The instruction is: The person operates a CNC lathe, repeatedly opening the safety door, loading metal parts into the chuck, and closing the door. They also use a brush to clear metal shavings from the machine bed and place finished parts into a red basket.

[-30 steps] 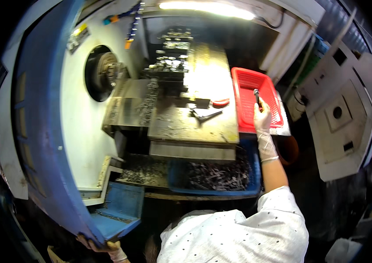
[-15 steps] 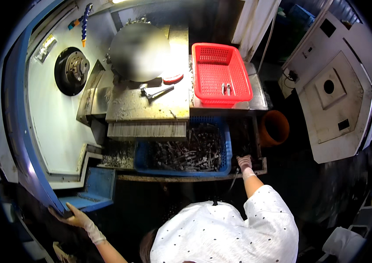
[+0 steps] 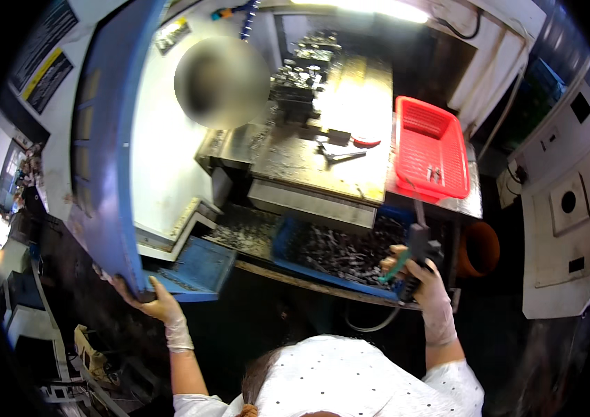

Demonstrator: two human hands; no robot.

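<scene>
My right hand [image 3: 434, 295], gloved, is wrapped round a black air blow gun [image 3: 422, 243] with a green trigger. Its thin nozzle points up and away, beside the near edge of the red basket [image 3: 406, 182]; a pale hose [image 3: 372, 329] loops below. At the left, my gloved left hand [image 3: 161, 306] grips the lower edge of the blue machine door [image 3: 104, 149], fingers and thumb to either side. Under the blow gun sits a blue crate [image 3: 282, 240] full of dark metal pieces. Two small metal parts [image 3: 434, 172] lie in the red basket.
A metal machine bed [image 3: 295, 163] strewn with chips holds a T-shaped tool [image 3: 343, 156] and a red-edged object [image 3: 366, 142]. Beyond stands a tool block [image 3: 298, 97]. An orange bin [image 3: 484, 250] stands right, near a pale cabinet panel [image 3: 548, 229]. A blurred disc covers part of the view.
My right hand has risen from beside the crate, now with the blow gun in it. My left hand stays at the door's edge. The whole view has turned and shifted left.
</scene>
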